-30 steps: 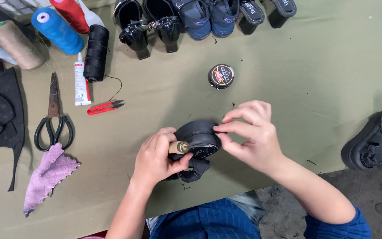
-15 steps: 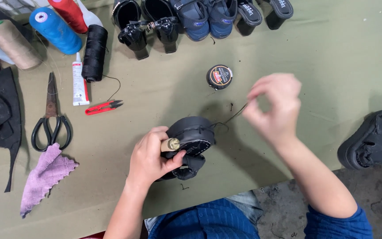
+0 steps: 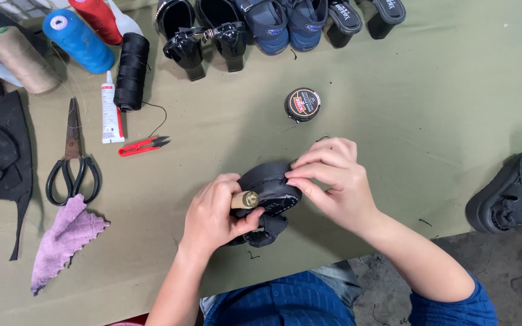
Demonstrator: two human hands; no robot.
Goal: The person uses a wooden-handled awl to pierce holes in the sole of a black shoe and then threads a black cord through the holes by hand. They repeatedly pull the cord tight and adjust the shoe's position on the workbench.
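Observation:
A small black shoe [image 3: 270, 184] lies on its side on the olive cloth table [image 3: 430, 115], near the front edge. My left hand [image 3: 215, 214] grips the shoe from the left and also holds a tool with a wooden handle and brass collar [image 3: 246, 200] against its sole. My right hand [image 3: 333, 178] rests on the shoe's right side, thumb and forefinger pinched at the rim of the sole. Whether a thread or needle is between those fingers cannot be made out.
A round black tin [image 3: 302, 104] sits just behind the shoe. Left of it are red thread snips [image 3: 143, 145], a glue tube [image 3: 111, 110], black scissors [image 3: 72, 158], a purple rag [image 3: 67, 238] and several thread spools [image 3: 77, 39]. Shoes [image 3: 261, 24] line the back; a black sandal [image 3: 515, 193] lies right.
Half a second ago my right hand was raised up and to the right, drawing a thread away from the shoe. Now it is back down, pinching at the sole's rim. My left hand has held still.

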